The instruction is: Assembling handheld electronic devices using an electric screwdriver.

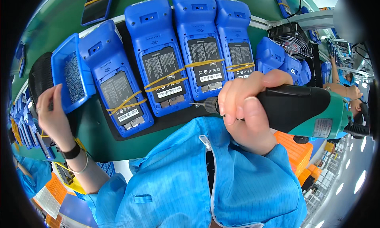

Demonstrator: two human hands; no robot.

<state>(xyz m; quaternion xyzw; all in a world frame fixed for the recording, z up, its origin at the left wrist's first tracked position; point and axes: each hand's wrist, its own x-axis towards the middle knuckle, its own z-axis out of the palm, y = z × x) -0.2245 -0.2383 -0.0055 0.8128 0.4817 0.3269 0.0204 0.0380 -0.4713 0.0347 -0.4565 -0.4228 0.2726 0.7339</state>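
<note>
My right hand (249, 109) is wrapped round a green and black electric screwdriver (301, 109). It lies nearly level, its thin bit pointing left to the lower right corner of a blue handheld device (152, 34); whether the bit touches is unclear. My left hand (55, 117) is at the near left edge of a blue tray (86, 83) of small screws (73, 77). Its thumb and finger seem to come together at the tips; anything between them is too small to make out. More blue devices (103, 50) lie face down alongside, batteries exposed, with yellow rubber bands across them.
The devices rest on a black mat (174, 119) on a green table (89, 137). Beyond my right hand are smaller blue housings (271, 56) and a black fan (291, 42). Several devices (29, 125) stand at the far left. Orange crates (295, 151) stand below right; people work at the right.
</note>
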